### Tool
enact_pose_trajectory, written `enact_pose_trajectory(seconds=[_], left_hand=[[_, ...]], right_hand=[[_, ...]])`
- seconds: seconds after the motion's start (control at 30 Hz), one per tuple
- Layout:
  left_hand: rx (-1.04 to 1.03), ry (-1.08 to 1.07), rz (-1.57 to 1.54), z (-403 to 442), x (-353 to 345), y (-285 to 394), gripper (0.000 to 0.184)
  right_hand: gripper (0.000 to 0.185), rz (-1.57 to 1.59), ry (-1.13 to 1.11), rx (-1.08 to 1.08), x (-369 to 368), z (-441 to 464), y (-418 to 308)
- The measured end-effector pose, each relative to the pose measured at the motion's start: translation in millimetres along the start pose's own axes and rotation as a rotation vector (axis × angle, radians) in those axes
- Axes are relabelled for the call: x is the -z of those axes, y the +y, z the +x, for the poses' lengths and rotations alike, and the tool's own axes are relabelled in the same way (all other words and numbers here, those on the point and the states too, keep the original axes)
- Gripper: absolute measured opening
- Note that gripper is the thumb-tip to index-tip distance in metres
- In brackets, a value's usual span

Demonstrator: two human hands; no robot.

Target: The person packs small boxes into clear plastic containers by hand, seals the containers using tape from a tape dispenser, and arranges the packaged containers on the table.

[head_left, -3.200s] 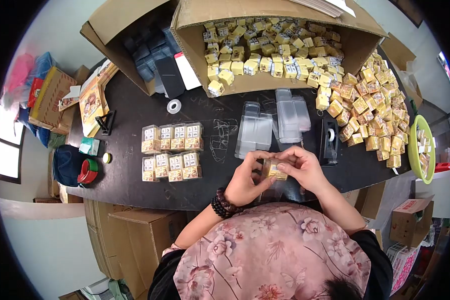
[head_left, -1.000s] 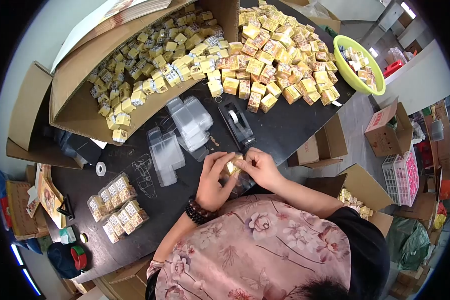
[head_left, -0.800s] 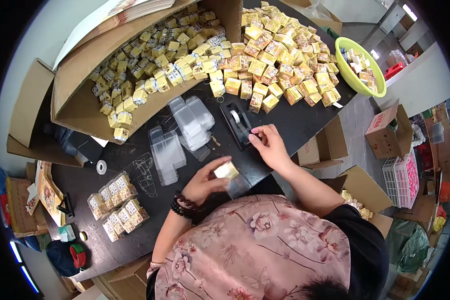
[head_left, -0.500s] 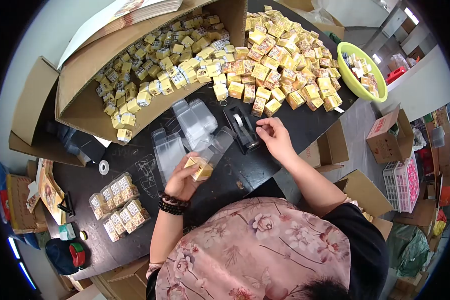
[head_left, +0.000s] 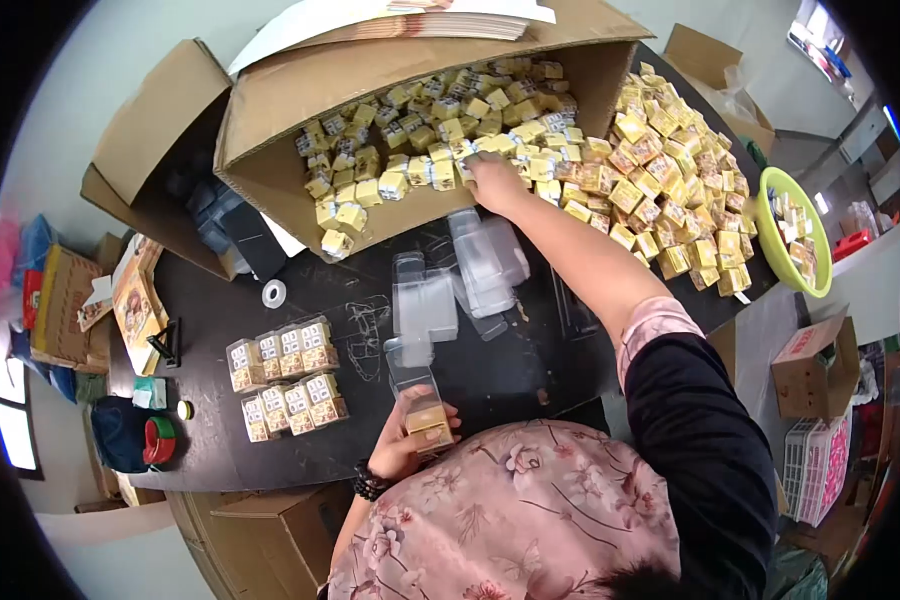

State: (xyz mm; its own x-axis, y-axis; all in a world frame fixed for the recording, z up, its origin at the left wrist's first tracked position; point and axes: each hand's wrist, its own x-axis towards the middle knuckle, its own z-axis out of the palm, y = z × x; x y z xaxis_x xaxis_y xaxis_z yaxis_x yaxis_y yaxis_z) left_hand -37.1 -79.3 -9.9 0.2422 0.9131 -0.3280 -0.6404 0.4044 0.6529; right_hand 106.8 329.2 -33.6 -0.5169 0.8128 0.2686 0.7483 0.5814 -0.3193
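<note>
Near my body, my left hand [head_left: 400, 445] is closed around a clear plastic case [head_left: 416, 392] with a small yellow box [head_left: 429, 424] in its lower end. My right hand [head_left: 494, 180] reaches over the front edge of the large carton [head_left: 260, 195], its fingers down among small yellow boxes [head_left: 440, 174]; whether they grip one is hidden. Other clear plastic cases [head_left: 425, 305] lie on the black table between my hands. Part of the black tape dispenser [head_left: 570, 305] shows beneath my right forearm.
Two packed rows of small boxes [head_left: 288, 375] sit at the table's left, with a tape roll [head_left: 274, 293] behind them. A big heap of yellow boxes [head_left: 670, 180] covers the right side, beside a lime-green basin [head_left: 770, 225]. Paper sheets [head_left: 410, 25] lie on the carton.
My right hand has gone from beside the tape dispenser forward and left to the boxes in the carton. My left hand still holds the case, now closer to my body. The view has turned left.
</note>
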Motion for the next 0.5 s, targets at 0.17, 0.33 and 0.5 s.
enact_pose_trajectory(seconds=[0.17,0.33,0.5], left_hand=[[-0.059,0.075,0.289,-19,19,4,0.067],[-0.181,0.180,0.355,-9,18,23,0.069],[-0.310,0.262,0.541,18,19,43,0.066]], right_hand=[[0.042,-0.304,-0.218,-0.029,-12,32,-8],[0.047,-0.235,-0.176,0.133,8,25,-4],[0.048,0.667,-0.278,0.175,73,-56,-54]])
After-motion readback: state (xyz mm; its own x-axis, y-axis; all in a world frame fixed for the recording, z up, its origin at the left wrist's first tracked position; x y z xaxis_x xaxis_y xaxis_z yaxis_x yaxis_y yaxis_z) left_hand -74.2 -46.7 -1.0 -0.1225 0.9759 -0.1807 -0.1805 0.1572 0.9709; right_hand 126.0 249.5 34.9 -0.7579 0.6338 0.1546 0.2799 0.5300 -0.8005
